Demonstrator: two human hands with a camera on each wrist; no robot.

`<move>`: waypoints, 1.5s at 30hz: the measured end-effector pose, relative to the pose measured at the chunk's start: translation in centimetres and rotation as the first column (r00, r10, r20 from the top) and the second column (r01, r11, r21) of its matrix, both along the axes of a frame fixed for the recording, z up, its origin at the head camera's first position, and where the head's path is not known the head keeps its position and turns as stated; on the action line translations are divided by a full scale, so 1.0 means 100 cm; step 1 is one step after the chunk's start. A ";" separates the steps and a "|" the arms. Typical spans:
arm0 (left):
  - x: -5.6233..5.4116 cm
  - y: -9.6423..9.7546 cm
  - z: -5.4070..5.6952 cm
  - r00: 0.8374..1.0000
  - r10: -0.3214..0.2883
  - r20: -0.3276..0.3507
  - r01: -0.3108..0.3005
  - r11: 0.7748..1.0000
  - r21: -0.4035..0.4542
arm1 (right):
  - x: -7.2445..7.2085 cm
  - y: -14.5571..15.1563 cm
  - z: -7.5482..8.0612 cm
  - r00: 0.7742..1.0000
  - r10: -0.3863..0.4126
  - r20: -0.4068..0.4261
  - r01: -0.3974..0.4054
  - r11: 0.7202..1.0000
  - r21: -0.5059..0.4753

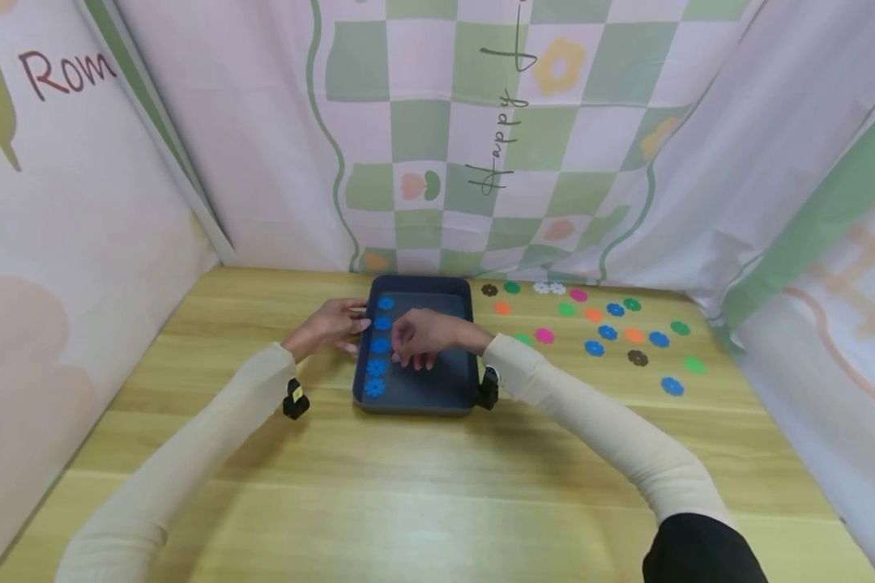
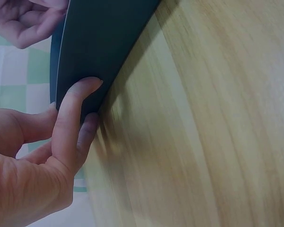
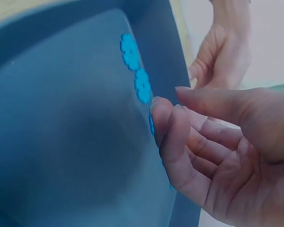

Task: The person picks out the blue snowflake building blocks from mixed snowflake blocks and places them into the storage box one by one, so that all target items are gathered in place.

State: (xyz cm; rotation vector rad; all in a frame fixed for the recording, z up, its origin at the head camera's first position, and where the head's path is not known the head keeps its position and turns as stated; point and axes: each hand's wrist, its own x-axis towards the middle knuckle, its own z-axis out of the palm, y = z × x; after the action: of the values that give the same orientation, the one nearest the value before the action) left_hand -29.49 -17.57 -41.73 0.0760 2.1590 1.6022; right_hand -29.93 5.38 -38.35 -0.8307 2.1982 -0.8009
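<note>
A dark blue-grey rectangular tray [image 1: 445,401] lies on the table. Along its left inner side runs a column of several blue flower-shaped discs [image 1: 376,367]. My left hand [image 1: 333,322] holds the tray's left wall; in the left wrist view its thumb is at the rim and its fingers lie against the outer side. Over the tray is my right hand [image 1: 426,334], fingertips right beside the middle of the blue column. In the right wrist view its fingers are loosely bent, the thumb stands apart from them, and nothing shows between; the fingers partly cover the lower discs.
Right of the tray, loose flower discs lie scattered on the wooden table [image 1: 437,494]: blue [image 1: 672,386], pink [image 1: 544,336], orange [image 1: 634,335], brown [image 1: 638,357], green [image 1: 695,366] and white [image 1: 557,288]. A printed curtain [image 1: 423,129] hangs along the back edge.
</note>
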 end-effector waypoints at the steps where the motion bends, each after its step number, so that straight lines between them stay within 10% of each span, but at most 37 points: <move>1: 0.000 0.000 0.000 1.000 -0.003 0.000 0.003 1.000 -0.001 | -0.001 0.001 0.000 1.000 0.001 -0.004 -0.001 1.000 0.000; 12: 0.000 0.000 0.001 1.000 -0.003 0.002 0.003 1.000 -0.008 | 0.000 0.007 -0.003 0.975 0.193 -0.114 -0.185 0.979 0.081; 26: 0.002 -0.002 0.000 1.000 0.004 0.011 -0.004 1.000 -0.009 | -0.022 0.091 0.002 0.971 -0.103 -0.215 0.071 0.986 -0.149; 45: -0.001 -0.002 -0.003 1.000 -0.004 0.011 0.004 1.000 -0.016 | -0.034 0.210 -0.013 0.855 -0.438 -0.279 0.392 0.896 -0.208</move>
State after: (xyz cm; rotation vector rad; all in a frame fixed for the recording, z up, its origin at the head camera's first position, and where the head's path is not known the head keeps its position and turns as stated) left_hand -29.61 -17.81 -42.07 0.0669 2.1619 1.5795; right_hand -33.28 26.34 -39.64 -0.5827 2.6907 -1.1089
